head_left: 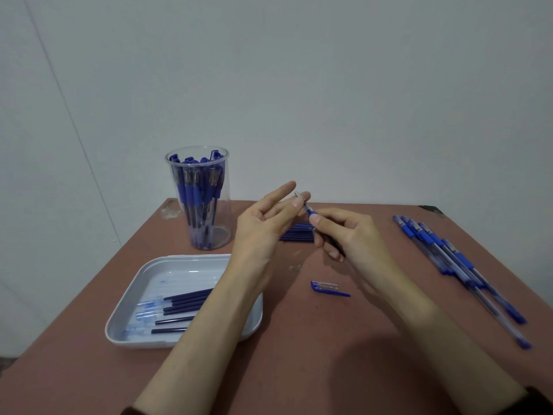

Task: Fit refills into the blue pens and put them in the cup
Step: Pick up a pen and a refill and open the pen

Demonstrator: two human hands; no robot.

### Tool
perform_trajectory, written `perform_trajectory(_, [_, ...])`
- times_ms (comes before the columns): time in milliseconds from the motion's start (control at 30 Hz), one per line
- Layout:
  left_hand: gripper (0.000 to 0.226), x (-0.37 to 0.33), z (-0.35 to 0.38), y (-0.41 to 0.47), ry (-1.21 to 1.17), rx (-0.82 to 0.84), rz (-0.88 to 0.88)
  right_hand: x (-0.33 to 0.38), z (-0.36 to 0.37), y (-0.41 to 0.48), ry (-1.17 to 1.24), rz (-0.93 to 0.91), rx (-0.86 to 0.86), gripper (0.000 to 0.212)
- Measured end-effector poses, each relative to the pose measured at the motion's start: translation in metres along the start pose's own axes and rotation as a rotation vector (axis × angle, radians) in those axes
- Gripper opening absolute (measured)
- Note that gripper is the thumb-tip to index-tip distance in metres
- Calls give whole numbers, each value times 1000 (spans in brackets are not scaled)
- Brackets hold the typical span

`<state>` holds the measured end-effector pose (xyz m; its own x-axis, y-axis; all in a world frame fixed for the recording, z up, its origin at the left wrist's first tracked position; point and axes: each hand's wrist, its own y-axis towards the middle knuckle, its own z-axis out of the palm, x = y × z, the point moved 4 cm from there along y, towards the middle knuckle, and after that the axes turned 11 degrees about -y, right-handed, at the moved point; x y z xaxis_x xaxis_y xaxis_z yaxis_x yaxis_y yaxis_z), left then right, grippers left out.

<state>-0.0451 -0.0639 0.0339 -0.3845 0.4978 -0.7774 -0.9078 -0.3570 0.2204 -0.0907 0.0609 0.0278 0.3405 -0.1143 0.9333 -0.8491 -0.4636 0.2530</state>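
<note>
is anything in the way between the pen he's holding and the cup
Nothing visible on the table blocks it. The pen in the right hand must only pass the raised left hand to reach the cup, already crowded with pens.

A clear, glossy plastic cup (198, 199) stands at ten o'clock on a matt reddish-brown table (329, 339), scuffed in spots. The tray (143, 274) at eight o'clock is smooth, pale plastic with blue ink stains. Pens (449, 253) at three o'clock have see-through plastic barrels.
</note>
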Motion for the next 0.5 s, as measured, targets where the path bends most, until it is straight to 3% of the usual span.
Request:
perform_trajectory(233, [15,-12,-16,5,71,-179,132,-10,-9,5,-227,44,-81,14])
perform_trajectory(400, [12,-1,-9,4,814,2,189,-19,-27,11,-283,96,-211,14])
perform_trajectory(500, [7,11,-1,-1,1116,130,164,-20,-30,11,-284,92,-227,15])
